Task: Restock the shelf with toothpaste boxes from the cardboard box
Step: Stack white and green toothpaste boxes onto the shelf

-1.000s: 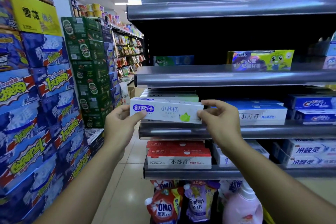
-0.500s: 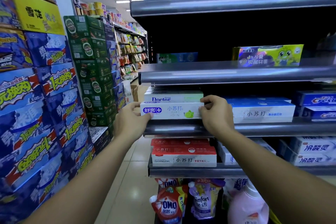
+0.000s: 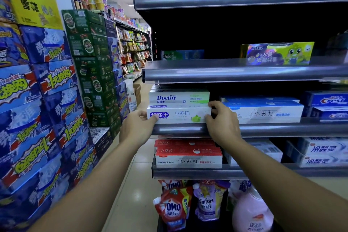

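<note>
1. Head view, item in hand: a white toothpaste box [image 3: 179,117] with a green lime mark lies lengthwise at the front edge of the middle shelf [image 3: 263,130], directly beneath a "Doctor" box [image 3: 178,97] and just beside a blue-topped box [image 3: 263,112] on its right.
2. Head view, left hand [image 3: 136,128]: thumb and fingers are curled round the left end of the white box, pinching it at the logo corner.
3. Head view, right hand [image 3: 221,122]: fingers are bent over the right end of the same box, thumb low on its front face, so the box is gripped from both ends.
4. Head view, placement: the box appears seated on the shelf, square to the lip. Whether its full weight rests there cannot be told while both hands hold it.
5. Head view, stock level: the middle shelf and the red-box shelf [image 3: 188,173] below carry product. The shelf above holds only a yellow-green carton [image 3: 278,52] and a dim box on the left, with wide dark gaps.
6. Head view, supply: the cardboard box is not in view, so the remaining count cannot be stated.
7. Judgement: this single placement is near complete, pending release. Restocking overall looks partly done, with upper space unfilled.
</note>
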